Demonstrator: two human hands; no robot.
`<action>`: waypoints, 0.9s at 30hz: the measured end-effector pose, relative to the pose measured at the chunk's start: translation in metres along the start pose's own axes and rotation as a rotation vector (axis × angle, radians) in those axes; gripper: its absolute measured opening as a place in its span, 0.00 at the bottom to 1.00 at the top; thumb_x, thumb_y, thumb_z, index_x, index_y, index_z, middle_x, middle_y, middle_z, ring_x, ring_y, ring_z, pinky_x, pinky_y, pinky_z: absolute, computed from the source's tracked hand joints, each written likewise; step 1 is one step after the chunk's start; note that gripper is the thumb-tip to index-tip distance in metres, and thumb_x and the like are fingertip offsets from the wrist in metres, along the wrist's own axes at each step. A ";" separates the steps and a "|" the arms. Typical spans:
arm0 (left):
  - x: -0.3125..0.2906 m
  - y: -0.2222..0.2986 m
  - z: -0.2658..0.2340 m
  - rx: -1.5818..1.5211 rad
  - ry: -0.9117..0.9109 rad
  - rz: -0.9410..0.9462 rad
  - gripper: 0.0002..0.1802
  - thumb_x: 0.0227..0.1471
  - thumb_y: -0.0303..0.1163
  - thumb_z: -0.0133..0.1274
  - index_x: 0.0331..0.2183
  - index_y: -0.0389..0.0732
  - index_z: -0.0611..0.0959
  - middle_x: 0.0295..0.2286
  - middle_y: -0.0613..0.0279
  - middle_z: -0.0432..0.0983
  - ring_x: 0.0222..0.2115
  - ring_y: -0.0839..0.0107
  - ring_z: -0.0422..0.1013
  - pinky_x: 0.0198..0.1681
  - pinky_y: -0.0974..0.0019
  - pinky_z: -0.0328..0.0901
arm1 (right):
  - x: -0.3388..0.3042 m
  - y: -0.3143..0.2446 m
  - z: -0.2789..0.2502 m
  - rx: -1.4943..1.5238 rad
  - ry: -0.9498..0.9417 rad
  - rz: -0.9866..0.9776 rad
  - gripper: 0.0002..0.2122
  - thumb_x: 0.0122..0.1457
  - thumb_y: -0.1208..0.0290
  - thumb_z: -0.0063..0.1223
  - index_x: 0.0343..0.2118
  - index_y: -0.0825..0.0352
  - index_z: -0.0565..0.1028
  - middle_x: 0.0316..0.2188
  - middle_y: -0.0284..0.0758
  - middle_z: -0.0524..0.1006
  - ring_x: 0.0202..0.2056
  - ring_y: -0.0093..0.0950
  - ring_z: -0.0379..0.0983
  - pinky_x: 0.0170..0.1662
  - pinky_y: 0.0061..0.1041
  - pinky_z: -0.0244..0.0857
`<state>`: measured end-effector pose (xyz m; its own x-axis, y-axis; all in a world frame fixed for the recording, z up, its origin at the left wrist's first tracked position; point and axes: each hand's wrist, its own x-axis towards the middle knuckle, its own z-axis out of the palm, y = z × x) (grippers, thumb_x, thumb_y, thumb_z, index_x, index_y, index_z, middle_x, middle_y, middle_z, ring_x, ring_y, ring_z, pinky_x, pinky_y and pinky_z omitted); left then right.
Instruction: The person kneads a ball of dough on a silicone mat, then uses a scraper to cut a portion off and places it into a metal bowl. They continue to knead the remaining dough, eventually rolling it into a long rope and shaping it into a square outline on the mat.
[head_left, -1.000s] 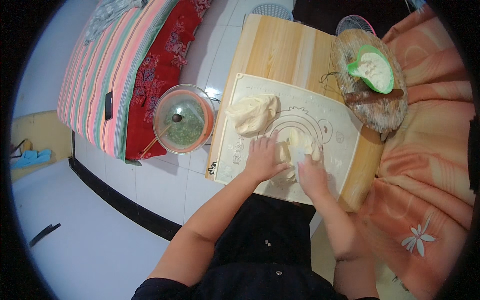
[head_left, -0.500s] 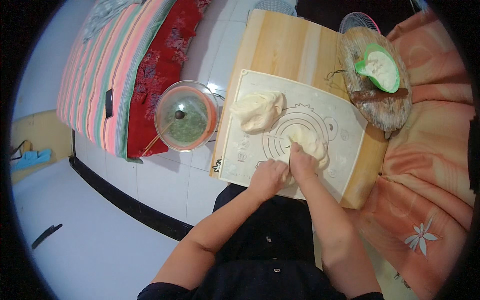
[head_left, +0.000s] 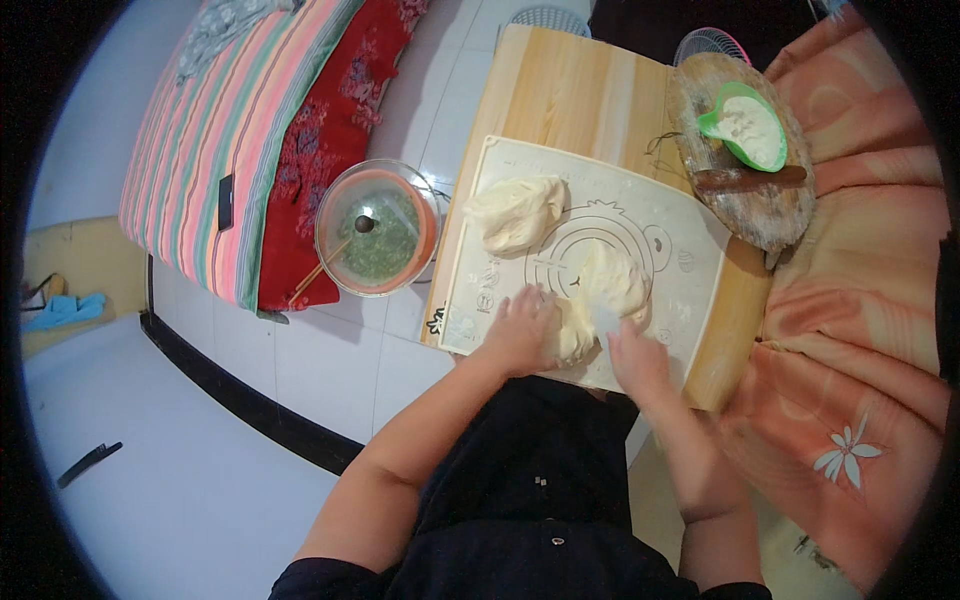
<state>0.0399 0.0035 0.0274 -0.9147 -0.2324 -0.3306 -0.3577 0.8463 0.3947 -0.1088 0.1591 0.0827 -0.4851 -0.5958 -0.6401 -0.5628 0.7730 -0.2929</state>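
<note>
A pale printed kneading mat [head_left: 690, 235] lies on the wooden table with soft cream dough on it. One large dough lump [head_left: 517, 214] rests at its far left. Nearer me, a second dough mass [head_left: 615, 278] runs down into a smaller dough portion [head_left: 573, 335] between my hands. My right hand [head_left: 642, 362] grips a whitish, flat dough scraper [head_left: 606, 320], its blade against the dough where the two portions meet. Beside the smaller portion is my left hand [head_left: 522, 328], its fingers spread and the fingertips at the dough's left edge.
On the table's [head_left: 560, 90] far right, a worn oval board [head_left: 695, 115] carries a green bowl [head_left: 708, 124] of flour and a dark-bladed or wooden strip [head_left: 750, 179]. A lidded bowl [head_left: 375, 230] of green filling, with chopsticks [head_left: 318, 272], stands to the left. Orange-draped seating [head_left: 850, 250] borders the right.
My right hand has moved right and slightly nearer me, and the scraper blade now shows. My left hand has spread its fingers and shifted a little left, uncovering the near dough portion.
</note>
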 end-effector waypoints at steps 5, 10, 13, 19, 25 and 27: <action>0.019 0.023 0.003 -0.027 -0.294 -0.160 0.54 0.33 0.51 0.66 0.56 0.35 0.60 0.48 0.47 0.65 0.48 0.52 0.66 0.45 0.52 0.66 | 0.021 0.006 0.056 -0.117 0.048 -0.141 0.09 0.57 0.71 0.42 0.40 0.68 0.64 0.33 0.48 0.77 0.35 0.45 0.75 0.38 0.43 0.68; 0.006 0.021 0.017 -0.097 -0.314 -0.272 0.42 0.35 0.49 0.63 0.49 0.37 0.68 0.41 0.51 0.72 0.45 0.54 0.69 0.44 0.55 0.67 | 0.049 -0.012 0.072 -0.090 0.048 -0.205 0.08 0.58 0.73 0.39 0.40 0.67 0.63 0.35 0.45 0.76 0.38 0.44 0.75 0.41 0.41 0.68; -0.014 0.028 -0.004 -0.199 -0.383 -0.325 0.36 0.36 0.50 0.62 0.44 0.37 0.72 0.37 0.48 0.75 0.41 0.54 0.72 0.43 0.55 0.68 | 0.056 -0.010 0.083 -0.074 0.073 -0.160 0.08 0.59 0.72 0.39 0.40 0.67 0.64 0.35 0.46 0.75 0.38 0.45 0.75 0.40 0.43 0.67; -0.057 0.000 -0.074 -0.499 -0.445 -0.414 0.38 0.37 0.49 0.58 0.49 0.38 0.72 0.37 0.42 0.77 0.41 0.49 0.73 0.45 0.56 0.67 | 0.052 0.000 0.065 0.079 0.066 -0.052 0.10 0.62 0.65 0.39 0.39 0.67 0.65 0.36 0.49 0.76 0.37 0.48 0.74 0.41 0.46 0.65; -0.027 -0.018 -0.052 -0.673 -0.079 -0.438 0.38 0.39 0.46 0.59 0.51 0.37 0.70 0.40 0.42 0.75 0.43 0.51 0.72 0.48 0.58 0.65 | -0.007 0.045 0.059 0.510 0.403 0.177 0.16 0.62 0.59 0.42 0.46 0.67 0.67 0.35 0.52 0.76 0.40 0.51 0.73 0.43 0.43 0.65; -0.012 -0.023 -0.033 -0.816 -0.058 -0.425 0.41 0.42 0.44 0.61 0.55 0.36 0.65 0.47 0.38 0.69 0.49 0.47 0.66 0.51 0.56 0.62 | -0.008 0.083 0.069 0.696 0.490 0.291 0.17 0.62 0.63 0.43 0.49 0.69 0.67 0.38 0.49 0.76 0.42 0.45 0.72 0.46 0.38 0.64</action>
<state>0.0530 -0.0290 0.0505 -0.6728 -0.4036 -0.6201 -0.7035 0.0897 0.7050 -0.1054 0.2433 0.0149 -0.8657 -0.2586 -0.4286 0.0830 0.7702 -0.6323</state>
